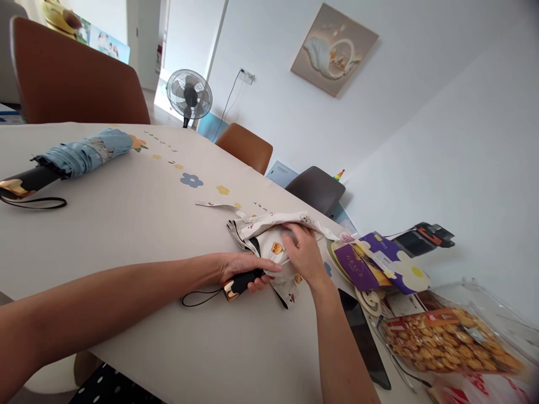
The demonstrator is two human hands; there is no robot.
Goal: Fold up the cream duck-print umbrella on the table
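A white folding umbrella (275, 248) with small cartoon prints lies loosely gathered over the table, its strap stretched out to the left. My left hand (248, 270) is wrapped round its black-and-gold handle, near where the fabric begins; a black wrist loop hangs from the end. On the bunched canopy rests my right hand (301, 247), its fingers curled into the fabric folds, fingertips partly hidden. At the far left lies a blue folding umbrella (86, 154), rolled up, with a similar black-and-gold handle.
The table (147, 241) has a flower-printed white cover. At its right side are a dark tablet (364, 339), a purple box (362, 264) and a pack of cookies (450, 339). Chairs (78, 76) and a fan (189, 95) stand beyond.
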